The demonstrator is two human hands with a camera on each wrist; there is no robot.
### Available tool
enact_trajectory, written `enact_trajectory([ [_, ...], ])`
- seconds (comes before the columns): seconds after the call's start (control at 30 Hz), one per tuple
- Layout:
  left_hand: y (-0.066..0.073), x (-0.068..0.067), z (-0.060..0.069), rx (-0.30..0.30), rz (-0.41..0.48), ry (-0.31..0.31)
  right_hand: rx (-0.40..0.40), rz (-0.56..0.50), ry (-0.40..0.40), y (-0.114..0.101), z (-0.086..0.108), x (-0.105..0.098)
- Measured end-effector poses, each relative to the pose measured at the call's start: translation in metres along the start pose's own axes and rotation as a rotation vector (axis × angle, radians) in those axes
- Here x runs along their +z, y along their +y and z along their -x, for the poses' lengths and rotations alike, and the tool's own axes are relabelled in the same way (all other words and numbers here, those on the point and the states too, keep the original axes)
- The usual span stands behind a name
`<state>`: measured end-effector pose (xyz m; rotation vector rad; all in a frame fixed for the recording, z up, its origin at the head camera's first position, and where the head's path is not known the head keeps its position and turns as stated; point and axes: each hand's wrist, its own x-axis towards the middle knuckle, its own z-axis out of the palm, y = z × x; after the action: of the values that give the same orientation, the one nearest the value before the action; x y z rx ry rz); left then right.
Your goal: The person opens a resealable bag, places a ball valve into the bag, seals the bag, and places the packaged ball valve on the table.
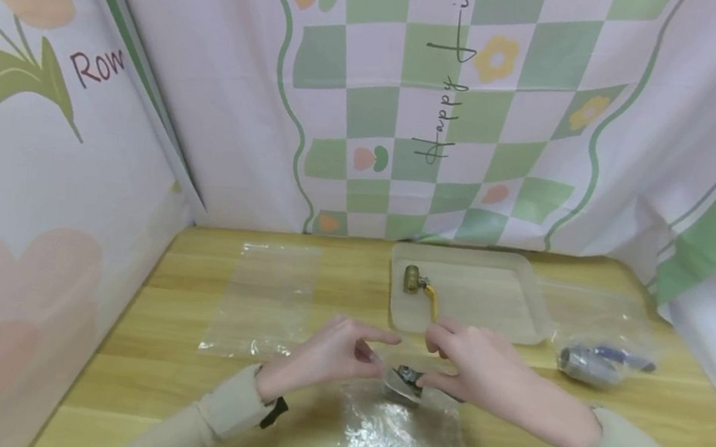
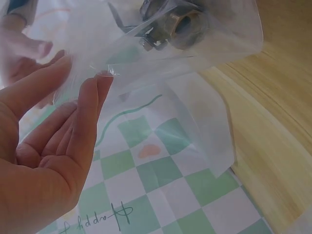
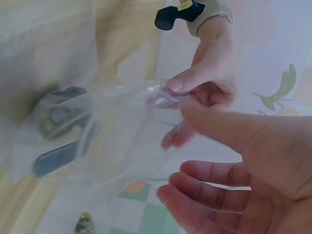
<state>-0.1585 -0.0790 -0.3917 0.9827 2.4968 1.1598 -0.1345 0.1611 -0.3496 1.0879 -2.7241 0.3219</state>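
Observation:
A clear plastic bag (image 1: 386,437) hangs between the two hands near the table's front. Inside it is a metal ball valve (image 2: 183,27) with a dark lever (image 3: 56,158). My left hand (image 1: 329,353) pinches the bag by its mouth, as the right wrist view shows. On the other side, my right hand (image 1: 492,368) is at the mouth with its thumb close to the film. Its fingers are spread away from the thumb, and whether the thumb touches the bag is unclear.
Behind the hands, a translucent tray (image 1: 487,333) contains a brass valve (image 1: 412,279) with a yellow lever. Another bagged valve (image 1: 592,363) with a blue lever lies to the right. A flat plastic bag (image 1: 265,294) is on the wooden table (image 1: 124,374) at left.

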Motion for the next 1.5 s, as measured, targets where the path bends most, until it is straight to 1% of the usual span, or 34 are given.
enact_trajectory([
  [0.13, 0.001, 0.0, 0.001, -0.016, 0.02, -0.001, 0.026, -0.02, -0.054, 0.008, 0.011, 0.001],
  [0.23, 0.0, 0.0, 0.001, -0.014, 0.028, 0.0, 0.049, -0.023, -0.098, 0.013, 0.019, 0.005],
  [0.4, -0.001, 0.0, 0.002, -0.004, 0.034, 0.004, 0.058, -0.027, -0.126, 0.02, 0.028, 0.013],
  [0.6, -0.003, 0.0, 0.003, 0.007, 0.05, 0.007, 0.064, -0.021, -0.159, 0.023, 0.034, 0.02],
  [0.77, -0.003, -0.001, 0.005, -0.003, 0.09, -0.011, 0.052, -0.044, -0.094, 0.026, 0.035, 0.023],
  [0.87, -0.003, -0.003, 0.006, 0.005, 0.1, -0.027, 0.048, -0.07, -0.057, 0.028, 0.036, 0.023],
  [1.0, -0.006, -0.004, 0.009, 0.035, 0.051, -0.028, 0.038, -0.118, -0.022, 0.031, 0.035, 0.021],
  [1.07, -0.008, -0.005, 0.01, 0.04, 0.03, -0.025, 0.037, -0.138, -0.01, 0.033, 0.035, 0.02],
  [1.23, -0.01, -0.006, 0.013, 0.056, -0.032, -0.014, 0.029, -0.166, 0.0, 0.037, 0.034, 0.016],
  [1.37, -0.011, -0.007, 0.014, 0.099, -0.075, 0.033, 0.002, -0.162, 0.031, 0.039, 0.034, 0.016],
  [1.5, -0.012, -0.009, 0.015, 0.121, -0.079, 0.085, -0.006, -0.136, 0.069, 0.04, 0.034, 0.015],
])
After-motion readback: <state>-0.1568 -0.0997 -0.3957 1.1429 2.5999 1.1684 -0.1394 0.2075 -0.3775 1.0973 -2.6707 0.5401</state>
